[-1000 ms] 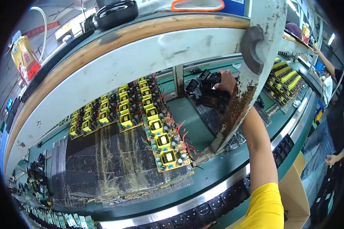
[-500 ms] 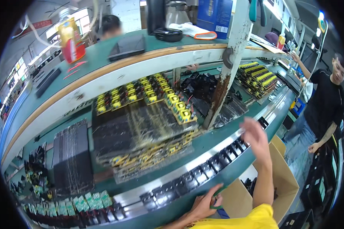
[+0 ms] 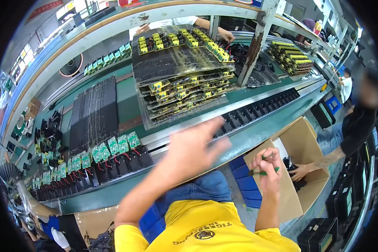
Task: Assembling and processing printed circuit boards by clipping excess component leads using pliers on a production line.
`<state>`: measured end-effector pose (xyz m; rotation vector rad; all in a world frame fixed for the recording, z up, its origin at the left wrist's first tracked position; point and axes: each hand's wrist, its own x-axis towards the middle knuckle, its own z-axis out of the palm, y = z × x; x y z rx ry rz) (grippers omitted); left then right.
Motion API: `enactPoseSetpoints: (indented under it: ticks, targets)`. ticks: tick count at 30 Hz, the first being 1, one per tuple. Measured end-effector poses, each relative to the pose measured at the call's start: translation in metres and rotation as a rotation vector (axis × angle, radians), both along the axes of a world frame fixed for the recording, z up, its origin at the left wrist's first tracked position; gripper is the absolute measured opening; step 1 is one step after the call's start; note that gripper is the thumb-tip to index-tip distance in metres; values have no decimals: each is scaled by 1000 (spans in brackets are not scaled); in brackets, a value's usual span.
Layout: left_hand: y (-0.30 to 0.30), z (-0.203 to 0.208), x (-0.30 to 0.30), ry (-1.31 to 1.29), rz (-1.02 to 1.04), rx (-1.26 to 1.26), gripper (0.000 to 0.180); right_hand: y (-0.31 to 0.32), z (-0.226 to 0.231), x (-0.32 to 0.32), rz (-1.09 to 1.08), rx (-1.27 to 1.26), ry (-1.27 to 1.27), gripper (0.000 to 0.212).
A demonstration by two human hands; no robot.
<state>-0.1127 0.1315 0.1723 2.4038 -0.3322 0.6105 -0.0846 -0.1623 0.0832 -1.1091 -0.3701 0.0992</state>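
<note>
My left hand (image 3: 197, 145), blurred, reaches over the metal rail with fingers spread and nothing visible in it. Beside its fingertips runs a row of black plastic cases (image 3: 258, 108), partly hidden by the hand. My right hand (image 3: 269, 170) is closed around a green-handled hand tool (image 3: 263, 172); whether it is scissors or cutters cannot be made out. That hand is raised in front of an open cardboard box (image 3: 277, 197). To the left, green circuit boards (image 3: 101, 152) with red wires stand by more black cases (image 3: 130, 159).
Stacked trays of yellow-topped boards (image 3: 182, 90) stand beyond the rail, next to a rusty post (image 3: 256, 50). A black wrapped slab (image 3: 94, 113) lies left of them. At right, a co-worker's hand (image 3: 300, 171) reaches into the box. Blue bins (image 3: 245, 185) sit below the bench.
My view has swung down and left. My right hand has drawn back from the black cases and now holds the green-handled tool, earlier at my left hand. My left hand has moved over the rail.
</note>
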Motion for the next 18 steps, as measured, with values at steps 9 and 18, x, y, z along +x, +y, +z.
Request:
enactPoseSetpoints:
  ticks: [9,18]
  targets:
    - [139,39,219,-156,440,353,30,26,-25,3,-57,-47,331,33]
    - [132,35,330,-62,304,556,35,23,-44,27,-75,-31,414,28]
